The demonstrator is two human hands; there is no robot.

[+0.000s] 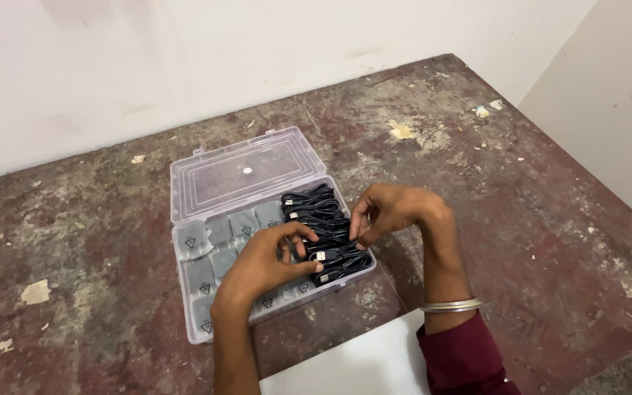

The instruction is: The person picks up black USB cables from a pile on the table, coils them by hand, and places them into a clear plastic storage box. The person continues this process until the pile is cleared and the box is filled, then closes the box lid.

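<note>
Starting nearest the wearer, a white sheet (360, 362) lies at the lower edge of view, just short of both forearms, with a maroon sleeve (466, 358) and a metal bangle (451, 306) on the right wrist. Beyond it the left hand (261, 267) rests over the front half of a clear plastic organiser box (192, 322); its fingers (298, 234) are curled and pinch a coiled black cable (330, 256) at its plug end. The right hand (393, 212) meets the same coil from the opposite side, fingers (360, 223) bent and pressed onto it. The coil lies between the two hands, at the box's near right corner, touching further black cable bundles (316, 205) stacked just behind the fingers. Left of the left fingers, grey pouches (217, 245) fill the remaining compartments. Behind them the hinged lid (239, 168) lies open and flat. The worn, paint-flaked tabletop (513, 190) offers wide room to the right of the right hand and to the left of the box. Farthest off, the tabletop's rear edge meets a white wall (184, 58).
</note>
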